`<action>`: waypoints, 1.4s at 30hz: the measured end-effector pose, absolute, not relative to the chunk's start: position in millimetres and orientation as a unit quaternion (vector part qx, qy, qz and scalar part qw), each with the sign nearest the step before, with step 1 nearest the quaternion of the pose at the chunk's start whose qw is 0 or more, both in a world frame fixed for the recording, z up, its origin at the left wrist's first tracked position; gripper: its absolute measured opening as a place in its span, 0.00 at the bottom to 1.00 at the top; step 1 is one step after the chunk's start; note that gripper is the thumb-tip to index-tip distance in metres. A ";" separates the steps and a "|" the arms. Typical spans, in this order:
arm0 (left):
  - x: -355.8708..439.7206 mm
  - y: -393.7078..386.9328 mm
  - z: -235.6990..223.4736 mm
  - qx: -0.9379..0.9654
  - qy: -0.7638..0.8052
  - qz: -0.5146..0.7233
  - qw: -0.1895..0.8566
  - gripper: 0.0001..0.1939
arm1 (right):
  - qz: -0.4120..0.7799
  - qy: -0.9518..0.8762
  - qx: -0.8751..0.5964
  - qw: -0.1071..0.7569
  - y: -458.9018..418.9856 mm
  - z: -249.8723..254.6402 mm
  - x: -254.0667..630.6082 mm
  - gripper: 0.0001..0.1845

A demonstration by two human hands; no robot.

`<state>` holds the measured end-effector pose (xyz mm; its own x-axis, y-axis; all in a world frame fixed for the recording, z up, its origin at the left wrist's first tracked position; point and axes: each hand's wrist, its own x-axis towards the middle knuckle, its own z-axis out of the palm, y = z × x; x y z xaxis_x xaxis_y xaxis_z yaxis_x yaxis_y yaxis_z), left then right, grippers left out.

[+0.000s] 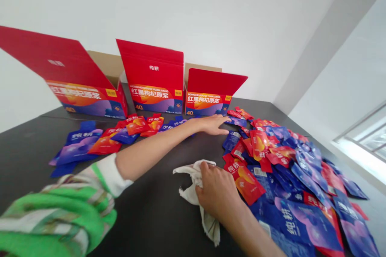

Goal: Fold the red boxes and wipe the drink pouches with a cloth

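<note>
My left hand (pixel 214 125) reaches across to the far side of the dark table, its fingers stretched out and the thumb apart. Its fingertips are at the edge of a blue pouch (pixel 237 121); whether they touch it I cannot tell. My right hand (pixel 218 188) is closed on a crumpled white cloth (pixel 208 220) lying on the table, to the left of a heap of red and blue pouches. A red pouch (pixel 246 181) lies at the near-left side of that heap, just right of my right hand.
Three red cartons with raised lids stand along the wall: a left carton (pixel 87 98), a middle carton (pixel 155 96) and a right carton (pixel 208 102). In front of them lie several pouches, including a blue pouch (pixel 79 144). A window (pixel 369 132) is at the right.
</note>
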<state>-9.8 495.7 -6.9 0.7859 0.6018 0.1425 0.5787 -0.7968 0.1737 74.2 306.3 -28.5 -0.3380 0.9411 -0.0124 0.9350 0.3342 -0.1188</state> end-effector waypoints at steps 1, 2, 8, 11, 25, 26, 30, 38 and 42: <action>7.4 492.1 -9.1 0.949 0.297 0.069 0.086 0.32 | 0.052 -0.816 -0.575 0.032 305.7 -29.5 73.4 0.16; 22.8 488.5 -11.9 0.951 0.287 0.045 0.107 0.34 | 0.053 -0.815 -0.575 0.036 305.6 -30.4 73.3 0.16; 60.1 481.3 -31.9 0.940 0.318 -0.015 0.125 0.49 | 0.071 -0.814 -0.575 0.053 307.5 -30.2 77.7 0.19; 48.4 487.4 -39.0 0.925 0.358 0.021 0.124 0.48 | 0.075 -0.813 -0.575 0.054 307.7 -29.1 79.6 0.19; -47.5 448.5 -14.8 0.844 0.449 0.232 0.178 0.09 | 0.103 -0.817 -0.565 0.046 316.8 -34.6 86.7 0.19; -54.6 437.7 -4.9 0.840 0.449 0.256 0.166 0.08 | 0.102 -0.810 -0.576 0.047 318.1 -35.2 87.6 0.19; -87.3 376.5 24.4 0.842 0.421 0.338 0.008 0.06 | 0.083 -0.752 -0.652 0.057 329.6 -36.3 98.3 0.18; -133.2 259.3 -21.2 0.972 0.208 0.107 -0.035 0.18 | 0.099 -0.713 -0.693 0.050 351.1 -34.5 120.6 0.19; -143.5 233.0 -31.3 0.928 0.347 0.117 0.070 0.30 | 0.102 -0.730 -0.675 0.046 350.0 -34.6 116.7 0.18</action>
<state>-143.5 233.0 -31.3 0.7314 0.6607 0.1689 0.6279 -0.7491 0.2111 116.7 350.0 -34.6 -0.0856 0.9939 -0.0700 0.9750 0.0692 -0.2111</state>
